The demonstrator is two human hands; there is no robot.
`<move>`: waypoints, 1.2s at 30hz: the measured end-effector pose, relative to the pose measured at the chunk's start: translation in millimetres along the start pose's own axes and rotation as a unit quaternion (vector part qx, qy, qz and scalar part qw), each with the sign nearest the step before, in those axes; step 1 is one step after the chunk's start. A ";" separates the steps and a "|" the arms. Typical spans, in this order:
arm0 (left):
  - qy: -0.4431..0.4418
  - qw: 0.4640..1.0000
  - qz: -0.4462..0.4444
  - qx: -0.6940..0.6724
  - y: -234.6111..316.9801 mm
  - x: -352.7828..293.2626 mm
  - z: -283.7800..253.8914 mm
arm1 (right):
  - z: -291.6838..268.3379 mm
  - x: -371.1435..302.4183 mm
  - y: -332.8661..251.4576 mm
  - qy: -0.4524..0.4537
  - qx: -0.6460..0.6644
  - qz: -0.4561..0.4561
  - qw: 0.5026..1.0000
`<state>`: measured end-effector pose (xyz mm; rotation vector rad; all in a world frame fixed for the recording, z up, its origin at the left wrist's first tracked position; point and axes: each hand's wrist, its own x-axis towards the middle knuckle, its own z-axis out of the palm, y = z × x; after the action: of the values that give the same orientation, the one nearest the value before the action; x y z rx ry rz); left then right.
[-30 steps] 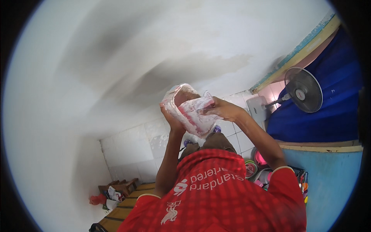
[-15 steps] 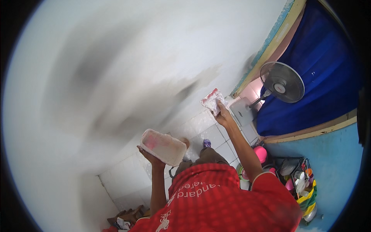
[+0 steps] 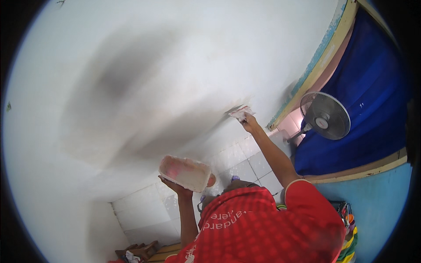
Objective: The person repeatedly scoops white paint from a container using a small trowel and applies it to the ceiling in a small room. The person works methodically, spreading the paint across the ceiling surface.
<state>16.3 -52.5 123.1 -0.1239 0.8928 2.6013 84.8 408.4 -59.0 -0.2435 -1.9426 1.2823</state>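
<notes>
My left hand (image 3: 176, 187) supports a rectangular plastic tub (image 3: 186, 172) from below and its side. The tub's inside is coated whitish with a pink patch. Out to the right, my right hand (image 3: 249, 122) grips a flat putty spreader (image 3: 239, 113), reddish and smeared with white paste. Its far edge is at the white wall (image 3: 210, 65), where its shadow meets it; whether it touches I cannot tell exactly. Grey, darker patches and shadows show on that wall.
A grey standing fan (image 3: 325, 115) is at the right before a blue curtain (image 3: 355, 101) in a doorway with a yellowish frame (image 3: 326, 57). Pale tiles (image 3: 234, 153) cover the floor. Wooden furniture (image 3: 147, 250) lies lower left; a rack with household items (image 3: 348, 219) stands lower right.
My right hand has brought the spreader up and turned it edge-on to the wall. The tub has dropped slightly in view and is still in my left hand. The view has shifted.
</notes>
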 end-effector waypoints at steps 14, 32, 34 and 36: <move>-0.002 0.997 0.053 -0.062 -8.0 5.3 -66.7 | -64.1 36.3 -145.2 0.225 0.401 0.246 0.853; -0.028 0.998 0.043 -0.041 75.9 -7.6 -51.8 | 250.8 -102.0 -68.7 -0.004 -0.051 0.195 0.979; -0.034 0.998 0.053 -0.026 78.3 -13.9 -39.1 | 229.7 -122.2 -70.0 -0.001 -0.094 0.176 0.980; -0.014 0.997 0.071 -0.026 83.8 -22.8 -46.7 | 188.6 -108.9 -110.3 0.097 0.060 0.202 0.973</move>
<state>3.1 -148.9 138.8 -0.0377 0.8525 2.7522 55.2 166.2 -55.3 -0.7065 -1.6931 1.5635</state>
